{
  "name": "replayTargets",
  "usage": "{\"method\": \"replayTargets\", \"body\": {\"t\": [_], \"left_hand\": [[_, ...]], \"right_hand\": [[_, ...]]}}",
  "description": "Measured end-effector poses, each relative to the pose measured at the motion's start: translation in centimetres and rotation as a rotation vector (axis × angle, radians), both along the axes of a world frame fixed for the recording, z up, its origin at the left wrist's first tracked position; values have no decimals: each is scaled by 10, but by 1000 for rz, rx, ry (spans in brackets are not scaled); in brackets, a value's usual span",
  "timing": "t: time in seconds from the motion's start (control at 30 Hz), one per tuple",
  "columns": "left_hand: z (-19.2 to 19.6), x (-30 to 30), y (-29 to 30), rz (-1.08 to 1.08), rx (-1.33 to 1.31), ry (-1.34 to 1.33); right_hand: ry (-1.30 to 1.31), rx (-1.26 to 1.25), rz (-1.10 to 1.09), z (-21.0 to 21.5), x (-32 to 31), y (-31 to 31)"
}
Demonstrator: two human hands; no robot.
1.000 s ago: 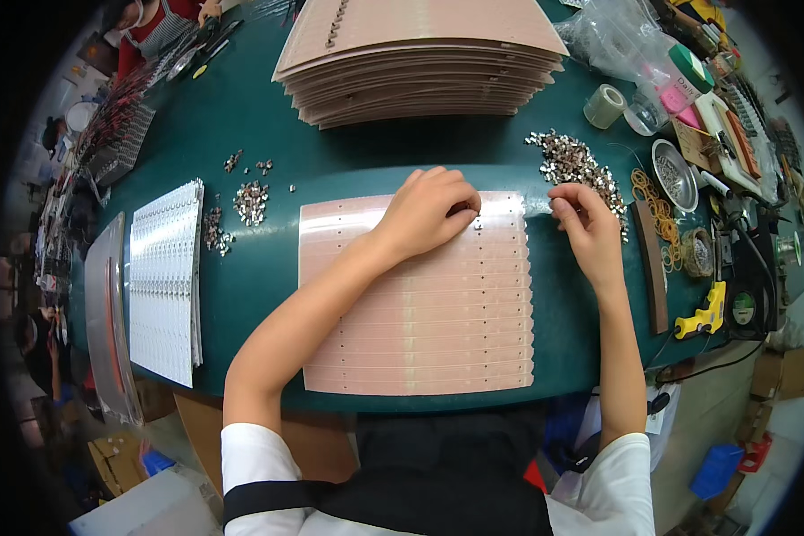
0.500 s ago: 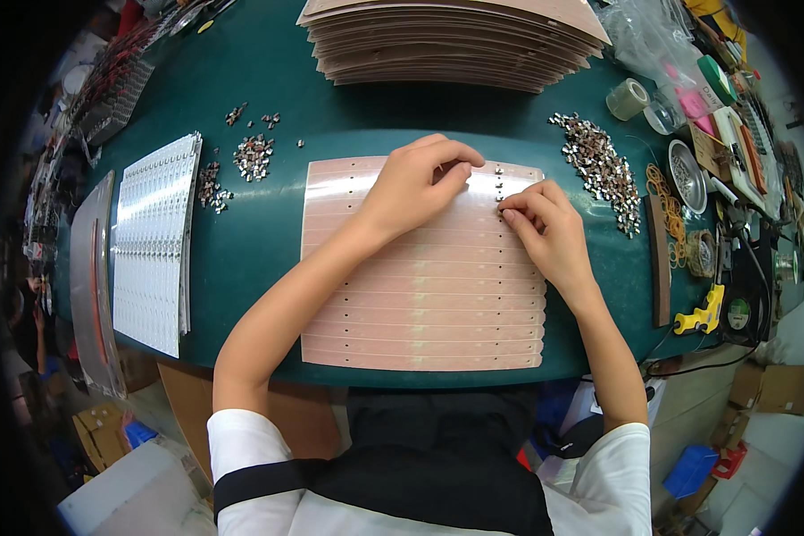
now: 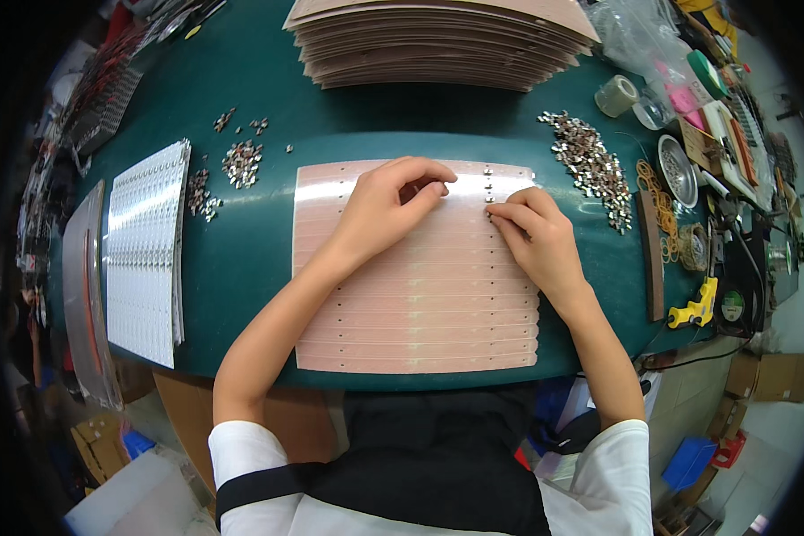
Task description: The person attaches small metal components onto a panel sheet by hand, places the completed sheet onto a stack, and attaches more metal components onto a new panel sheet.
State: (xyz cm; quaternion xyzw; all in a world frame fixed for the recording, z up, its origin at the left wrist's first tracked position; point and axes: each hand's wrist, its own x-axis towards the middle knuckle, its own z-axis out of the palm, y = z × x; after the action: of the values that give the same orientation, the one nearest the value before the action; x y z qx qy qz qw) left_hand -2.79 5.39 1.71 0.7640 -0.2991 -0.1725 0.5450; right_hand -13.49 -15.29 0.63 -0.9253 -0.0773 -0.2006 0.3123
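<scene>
- So the panel (image 3: pixel 411 308) lies flat on the green worktop (image 3: pixel 263 112), right in front of the person, with both hands over its upper part.
- Right hand (image 3: pixel 540 243): thumb and finger nearly meet over the right-hand row of dark dots. Can't tell if there's a metal bit pinched in there, way too small.
- Left hand (image 3: pixel 382 204): curled over the upper middle, thumb close to the index finger. A dark speck shows by the tips, but can't tell if it's gripped.
- Step in hand, my read: fine fingertip work at that row, near its top end. The dots further down look bare.
- Next move calls for a light, exact pinch and a panel that doesn't slide, imo.
- Materials: panel is pale pink, kinda glossy up top, scored into long strips, with a scalloped right edge.
- Shiny little bits sit in a big pile (image 3: pixel 589 161) on the right and a smaller heap (image 3: pixel 242 163) on the left.
- Thick stack (image 3: pixel 446 55) of similar sheets at the back, white strips (image 3: pixel 145 259) off to the left.
</scene>
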Motion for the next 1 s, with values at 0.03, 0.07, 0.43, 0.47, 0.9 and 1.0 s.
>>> {"method": "replayTargets", "body": {"t": [0.03, 0.07, 0.43, 0.47, 0.9, 1.0], "left_hand": [[0, -1, 1, 11, 10, -2], [1, -2, 2, 3, 8, -8], [3, -10, -7, -48, -62, 165], [2, -12, -9, -47, -57, 166], [0, -19, -5, -23, -57, 91], [-4, -19, -6, -9, -107, 103]], "right_hand": [[-6, -3, -9, 3, 0, -4], [50, 85, -36, 8, -1, -11], [96, -151, -252, 1, 5, -109], [45, -197, -248, -1, 7, -110], [176, 110, 19, 7, -7, -7], [173, 101, 17, 7, -7, -6]]}}
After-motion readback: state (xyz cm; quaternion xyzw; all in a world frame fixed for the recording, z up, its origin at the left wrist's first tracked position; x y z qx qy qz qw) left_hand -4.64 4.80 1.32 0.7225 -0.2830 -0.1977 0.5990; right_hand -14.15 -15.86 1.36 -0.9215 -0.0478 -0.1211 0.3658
